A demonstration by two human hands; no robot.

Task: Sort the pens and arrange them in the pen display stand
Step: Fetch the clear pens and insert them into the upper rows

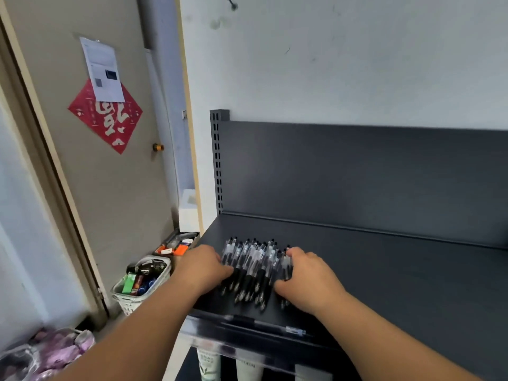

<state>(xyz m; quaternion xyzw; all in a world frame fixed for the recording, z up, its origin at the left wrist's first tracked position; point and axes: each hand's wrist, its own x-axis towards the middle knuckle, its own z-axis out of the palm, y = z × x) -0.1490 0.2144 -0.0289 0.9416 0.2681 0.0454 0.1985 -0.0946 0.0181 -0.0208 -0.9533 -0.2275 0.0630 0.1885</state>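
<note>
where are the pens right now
In the head view the pens lie bunched on the dark shelf, toward its left front, with the left hand touching the bunch's left side and the right hand curled round its right side.

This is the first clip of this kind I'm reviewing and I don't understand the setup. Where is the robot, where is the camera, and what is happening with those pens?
There is no robot here. A person works with bare hands, and the one picture comes from a wide-angle camera worn on the head, looking forward and down. That is why both forearms reach in from the bottom edge. The dark shelf holds a batch of pens lying side by side. The left hand rests its fingers on the left side of the batch. The right hand curls fingers and thumb round the outermost ones on the right. A single pen lies alone along the shelf's front edge. No display stand is in view. A white basket of small goods stands on the floor to the left.
</note>
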